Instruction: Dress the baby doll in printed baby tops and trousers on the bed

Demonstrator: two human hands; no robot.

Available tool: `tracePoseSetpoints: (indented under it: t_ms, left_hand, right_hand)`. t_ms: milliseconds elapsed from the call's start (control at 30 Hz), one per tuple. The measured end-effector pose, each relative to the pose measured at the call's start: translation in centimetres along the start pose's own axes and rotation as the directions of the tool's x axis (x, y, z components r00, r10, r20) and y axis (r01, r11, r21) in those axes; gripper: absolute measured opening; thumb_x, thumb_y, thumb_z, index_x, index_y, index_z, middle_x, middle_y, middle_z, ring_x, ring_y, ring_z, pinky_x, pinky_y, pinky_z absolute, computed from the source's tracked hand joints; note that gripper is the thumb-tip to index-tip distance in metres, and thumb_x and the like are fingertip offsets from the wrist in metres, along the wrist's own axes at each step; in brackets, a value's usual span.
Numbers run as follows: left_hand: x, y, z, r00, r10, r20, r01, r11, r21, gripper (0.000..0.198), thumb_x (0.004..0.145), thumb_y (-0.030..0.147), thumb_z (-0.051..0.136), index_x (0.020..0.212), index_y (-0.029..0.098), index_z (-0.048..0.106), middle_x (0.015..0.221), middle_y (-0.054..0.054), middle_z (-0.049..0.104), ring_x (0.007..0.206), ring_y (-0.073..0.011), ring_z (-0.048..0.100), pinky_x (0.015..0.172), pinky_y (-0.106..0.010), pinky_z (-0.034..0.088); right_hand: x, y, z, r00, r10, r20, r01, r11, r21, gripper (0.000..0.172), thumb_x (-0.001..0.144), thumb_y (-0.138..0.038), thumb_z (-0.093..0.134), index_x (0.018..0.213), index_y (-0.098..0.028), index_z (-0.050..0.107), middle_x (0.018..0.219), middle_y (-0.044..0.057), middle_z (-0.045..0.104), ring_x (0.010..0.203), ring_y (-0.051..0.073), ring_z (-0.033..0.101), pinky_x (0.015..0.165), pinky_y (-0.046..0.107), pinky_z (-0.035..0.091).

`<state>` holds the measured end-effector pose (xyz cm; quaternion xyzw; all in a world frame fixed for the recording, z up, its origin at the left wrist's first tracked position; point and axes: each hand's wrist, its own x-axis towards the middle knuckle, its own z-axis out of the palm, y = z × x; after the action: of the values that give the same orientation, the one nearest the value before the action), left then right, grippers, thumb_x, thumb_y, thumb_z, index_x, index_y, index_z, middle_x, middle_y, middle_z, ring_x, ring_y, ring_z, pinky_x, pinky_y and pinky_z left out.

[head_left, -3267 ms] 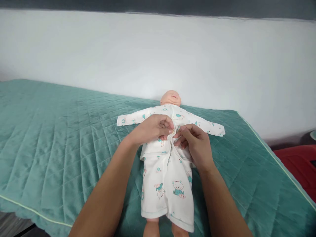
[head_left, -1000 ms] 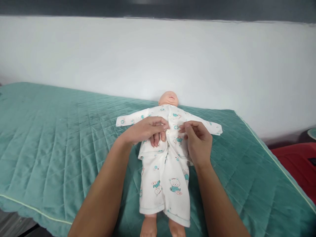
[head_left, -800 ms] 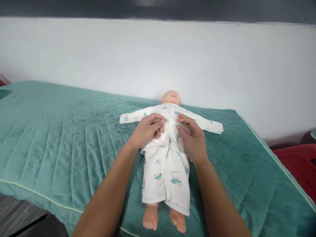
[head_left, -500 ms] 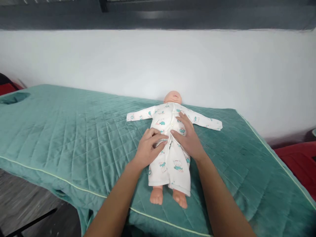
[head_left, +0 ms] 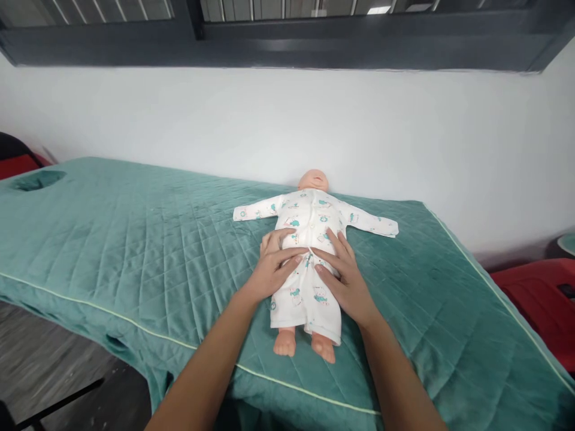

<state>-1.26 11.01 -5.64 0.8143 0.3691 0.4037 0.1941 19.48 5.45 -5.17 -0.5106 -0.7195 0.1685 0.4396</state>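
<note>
A baby doll lies on its back with its head by the wall and both arms spread. It wears a white buttoned top printed with small teal figures and matching white trousers; its bare feet stick out below. On the left side of the doll's waist rests my left hand, fingers stretched out. Opposite it, my right hand lies with fingers spread over the other side of the waist. The fingertips nearly meet at the middle, where the cloth bunches up a little.
A green quilted cover spreads over the bed under the doll, with a round opening at far left. Behind stands a white wall below a dark window frame. Red items stand beyond the right edge.
My right hand has slid down from the doll's chest to its waist, and its fingers now point inward. My left hand stays at the waist, fingers more extended. The view has tilted up slightly.
</note>
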Motion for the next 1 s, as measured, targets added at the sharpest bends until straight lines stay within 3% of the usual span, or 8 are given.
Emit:
tracePoseSetpoints:
  t_ms: [133, 267, 367, 467, 667, 833, 1000]
  left_hand:
    - [0.0, -1.2, -0.3, 0.982, -0.14, -0.124, 0.112, 0.971, -0.21, 0.038, 0.094, 0.036, 0.059, 0.131, 0.029, 0.063, 0.143, -0.009, 0.046, 0.138, -0.0253, 0.039, 0.119, -0.045, 0.03]
    - [-1.0, -1.9, -0.7, 0.965, -0.201, -0.17, 0.136, 0.932, -0.336, 0.032, 0.093, 0.025, 0.055, 0.124, 0.027, 0.064, 0.136, -0.008, 0.052, 0.132, -0.0233, 0.049, 0.11, -0.041, 0.042]
    - [-2.0, -1.8, -0.7, 0.952, -0.247, -0.178, 0.201, 0.949, -0.243, 0.035, 0.086, 0.015, 0.054, 0.119, 0.025, 0.063, 0.129, -0.008, 0.054, 0.124, -0.0223, 0.053, 0.103, -0.039, 0.047]
    - [-2.4, -1.7, -0.4, 0.949, -0.264, -0.173, 0.248, 0.963, -0.109, 0.034, 0.081, 0.012, 0.056, 0.113, 0.023, 0.062, 0.119, -0.008, 0.056, 0.112, -0.0206, 0.056, 0.094, -0.036, 0.05]
    - [-2.0, -1.8, 0.1, 0.942, -0.274, -0.192, 0.293, 0.953, 0.08, 0.011, 0.084, 0.013, 0.052, 0.089, 0.021, 0.057, 0.087, -0.001, 0.057, 0.082, -0.0171, 0.055, 0.077, -0.03, 0.047]
    - [-2.1, -1.4, 0.0, 0.928, -0.145, -0.343, 0.2, 0.971, 0.131, 0.009, 0.093, 0.021, 0.048, 0.09, 0.022, 0.057, 0.084, -0.002, 0.058, 0.079, -0.0168, 0.055, 0.074, -0.029, 0.046]
    - [-2.4, -1.3, 0.1, 0.919, -0.033, -0.393, 0.11, 0.978, 0.175, 0.012, 0.095, 0.021, 0.047, 0.097, 0.021, 0.058, 0.089, -0.004, 0.059, 0.084, -0.0179, 0.057, 0.077, -0.031, 0.048]
  right_hand:
    - [0.2, 0.1, -0.1, 0.996, -0.004, -0.093, 0.007, 1.0, 0.03, 0.027, 0.093, -0.037, 0.063, 0.118, -0.035, 0.072, 0.156, 0.001, 0.045, 0.15, 0.028, 0.029, 0.121, 0.058, 0.027]
    - [-0.1, 0.6, -0.6, 0.974, 0.07, -0.215, -0.05, 0.994, 0.097, 0.021, 0.09, -0.035, 0.067, 0.11, -0.033, 0.074, 0.144, 0.005, 0.056, 0.135, 0.028, 0.049, 0.111, 0.053, 0.043]
    - [-0.6, 0.9, -1.0, 0.968, 0.104, -0.228, -0.077, 0.989, 0.125, 0.024, 0.088, -0.033, 0.069, 0.112, -0.031, 0.072, 0.141, 0.006, 0.057, 0.132, 0.027, 0.052, 0.11, 0.05, 0.042]
    - [-0.9, 1.0, -1.1, 0.954, 0.088, -0.288, -0.066, 0.994, 0.085, 0.019, 0.089, -0.03, 0.067, 0.106, -0.028, 0.073, 0.125, 0.008, 0.062, 0.119, 0.026, 0.058, 0.105, 0.048, 0.045]
    - [-0.9, 0.4, -1.1, 0.951, 0.09, -0.295, -0.082, 0.996, 0.039, 0.018, 0.092, -0.029, 0.06, 0.099, -0.028, 0.077, 0.096, 0.004, 0.065, 0.093, 0.022, 0.062, 0.085, 0.04, 0.05]
    - [-0.3, -0.4, -1.2, 0.922, 0.026, -0.386, -0.007, 0.999, 0.052, 0.018, 0.093, -0.029, 0.06, 0.099, -0.03, 0.077, 0.092, 0.003, 0.064, 0.088, 0.021, 0.062, 0.082, 0.04, 0.05]
    - [-0.4, -0.6, -1.0, 0.969, 0.015, -0.245, -0.004, 0.999, 0.046, 0.018, 0.093, -0.027, 0.061, 0.099, -0.03, 0.077, 0.093, 0.003, 0.063, 0.088, 0.02, 0.062, 0.079, 0.037, 0.049]
